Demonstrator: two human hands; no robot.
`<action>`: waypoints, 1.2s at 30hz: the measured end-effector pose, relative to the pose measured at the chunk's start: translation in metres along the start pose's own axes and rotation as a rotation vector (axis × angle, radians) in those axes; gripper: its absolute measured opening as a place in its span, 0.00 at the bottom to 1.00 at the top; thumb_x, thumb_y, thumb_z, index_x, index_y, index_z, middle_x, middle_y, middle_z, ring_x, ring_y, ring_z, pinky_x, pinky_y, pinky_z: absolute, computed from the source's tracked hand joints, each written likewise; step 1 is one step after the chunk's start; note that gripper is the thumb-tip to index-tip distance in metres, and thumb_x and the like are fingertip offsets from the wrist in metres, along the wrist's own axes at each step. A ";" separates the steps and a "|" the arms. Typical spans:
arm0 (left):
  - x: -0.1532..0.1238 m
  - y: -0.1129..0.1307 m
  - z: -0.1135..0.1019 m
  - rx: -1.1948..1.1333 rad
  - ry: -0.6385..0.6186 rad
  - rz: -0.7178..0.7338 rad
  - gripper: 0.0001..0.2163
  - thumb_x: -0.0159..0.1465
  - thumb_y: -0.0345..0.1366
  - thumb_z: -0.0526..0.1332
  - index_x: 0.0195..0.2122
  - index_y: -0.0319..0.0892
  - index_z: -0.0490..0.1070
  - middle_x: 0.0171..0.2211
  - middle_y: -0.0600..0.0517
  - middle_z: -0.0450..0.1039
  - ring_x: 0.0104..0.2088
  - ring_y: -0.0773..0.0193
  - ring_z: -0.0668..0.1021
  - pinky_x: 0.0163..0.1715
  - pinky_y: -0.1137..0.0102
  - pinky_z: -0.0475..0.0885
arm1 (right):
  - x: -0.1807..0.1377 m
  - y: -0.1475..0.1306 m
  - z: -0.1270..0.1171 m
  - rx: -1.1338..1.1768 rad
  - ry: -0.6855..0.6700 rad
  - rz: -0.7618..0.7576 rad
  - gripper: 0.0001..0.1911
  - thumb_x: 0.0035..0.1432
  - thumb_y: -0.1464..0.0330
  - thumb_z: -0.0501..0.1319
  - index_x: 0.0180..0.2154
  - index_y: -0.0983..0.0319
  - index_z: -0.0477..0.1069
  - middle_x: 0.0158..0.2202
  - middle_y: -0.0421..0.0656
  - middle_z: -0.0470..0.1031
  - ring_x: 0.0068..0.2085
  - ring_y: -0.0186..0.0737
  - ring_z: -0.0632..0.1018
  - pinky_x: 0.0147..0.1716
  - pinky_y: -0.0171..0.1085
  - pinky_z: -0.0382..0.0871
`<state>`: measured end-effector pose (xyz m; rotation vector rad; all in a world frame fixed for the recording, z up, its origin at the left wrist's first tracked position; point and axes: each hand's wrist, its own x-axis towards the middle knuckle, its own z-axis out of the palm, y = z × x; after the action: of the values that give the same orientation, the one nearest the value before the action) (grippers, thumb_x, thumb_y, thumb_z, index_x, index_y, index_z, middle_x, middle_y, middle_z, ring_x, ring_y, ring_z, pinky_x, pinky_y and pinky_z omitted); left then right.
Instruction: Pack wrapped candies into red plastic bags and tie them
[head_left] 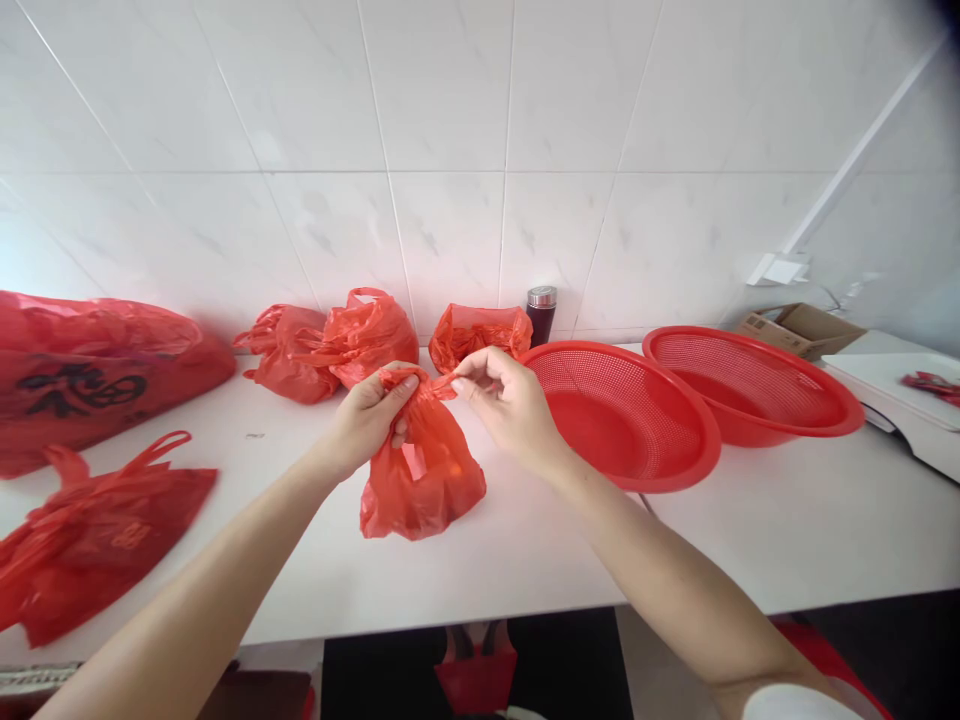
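A red plastic bag (pixel 427 480) hangs bunched at its neck between my two hands, low over the white table. My left hand (pixel 375 415) is closed around the gathered neck, thumb on top. With thumb and fingers, my right hand (pixel 506 400) pinches a twisted end of the same bag, drawn out to the right. What fills the bag's lower part cannot be made out through the plastic. Just behind my hands sit filled, tied red bags (pixel 367 335) and an open-topped red bag (pixel 480 335).
Two red plastic colanders (pixel 622 420) stand right of my hands. A dark flask (pixel 541 315) is against the tiled wall. Farther right are a cardboard box (pixel 806 330) and a white scale (pixel 892 385). A large printed red bag (pixel 112 380) and flat red bags (pixel 127 540) lie left.
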<state>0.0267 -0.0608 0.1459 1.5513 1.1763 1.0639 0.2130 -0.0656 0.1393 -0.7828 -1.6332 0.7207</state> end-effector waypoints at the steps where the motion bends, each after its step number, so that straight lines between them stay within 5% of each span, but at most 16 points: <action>1: 0.000 0.000 0.000 -0.008 -0.016 -0.029 0.12 0.67 0.47 0.56 0.38 0.43 0.69 0.16 0.60 0.63 0.17 0.70 0.68 0.22 0.74 0.67 | -0.006 -0.003 0.003 -0.030 0.003 -0.056 0.01 0.62 0.69 0.59 0.36 0.60 0.69 0.35 0.39 0.77 0.37 0.33 0.77 0.38 0.35 0.71; 6: -0.003 -0.001 -0.007 -0.194 -0.154 -0.072 0.12 0.65 0.46 0.59 0.34 0.41 0.71 0.27 0.52 0.74 0.28 0.64 0.76 0.30 0.70 0.74 | -0.034 0.000 0.020 -0.312 -0.057 -0.355 0.05 0.61 0.75 0.59 0.34 0.60 0.71 0.33 0.40 0.78 0.37 0.37 0.76 0.42 0.40 0.68; 11: -0.008 0.002 -0.018 -0.055 -0.302 0.061 0.06 0.61 0.37 0.66 0.35 0.43 0.72 0.34 0.53 0.75 0.35 0.65 0.77 0.38 0.71 0.73 | -0.032 0.013 0.014 -0.255 -0.057 -0.308 0.06 0.60 0.75 0.60 0.36 0.58 0.73 0.36 0.40 0.79 0.41 0.39 0.77 0.46 0.42 0.69; 14: -0.012 0.007 -0.018 0.189 -0.343 0.144 0.03 0.62 0.35 0.64 0.33 0.43 0.71 0.33 0.54 0.75 0.35 0.65 0.77 0.37 0.71 0.73 | -0.023 0.018 0.010 -0.035 -0.014 -0.192 0.09 0.66 0.69 0.56 0.46 0.57 0.71 0.45 0.42 0.77 0.49 0.38 0.76 0.51 0.41 0.68; 17: -0.016 0.008 -0.010 0.435 -0.394 0.273 0.02 0.63 0.31 0.60 0.33 0.43 0.71 0.33 0.53 0.75 0.35 0.64 0.77 0.37 0.70 0.73 | -0.018 0.026 0.015 0.155 -0.117 0.057 0.14 0.69 0.63 0.51 0.53 0.55 0.68 0.45 0.42 0.76 0.48 0.37 0.76 0.51 0.41 0.69; 22: -0.016 -0.003 0.003 0.676 -0.061 0.534 0.07 0.59 0.25 0.55 0.34 0.43 0.67 0.36 0.52 0.73 0.35 0.63 0.77 0.35 0.68 0.72 | -0.020 0.035 0.019 0.456 -0.280 0.367 0.16 0.66 0.59 0.55 0.54 0.53 0.67 0.33 0.38 0.74 0.33 0.37 0.77 0.37 0.41 0.73; 26: -0.016 -0.005 0.003 0.719 0.073 0.667 0.10 0.60 0.25 0.55 0.41 0.44 0.68 0.43 0.49 0.73 0.43 0.61 0.77 0.41 0.67 0.73 | -0.019 0.035 0.012 0.617 -0.351 0.406 0.11 0.62 0.58 0.61 0.42 0.57 0.71 0.36 0.39 0.73 0.35 0.36 0.76 0.38 0.39 0.71; 36: -0.040 -0.027 -0.027 0.657 -0.166 0.440 0.15 0.66 0.37 0.55 0.50 0.49 0.77 0.40 0.48 0.79 0.36 0.61 0.79 0.35 0.70 0.73 | -0.034 0.029 0.014 0.273 -0.473 0.219 0.20 0.59 0.59 0.63 0.24 0.60 0.56 0.23 0.32 0.54 0.25 0.29 0.59 0.26 0.32 0.55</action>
<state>-0.0119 -0.0922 0.1215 2.4472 1.1559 0.8238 0.2080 -0.0768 0.0943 -0.6266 -1.8259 1.3338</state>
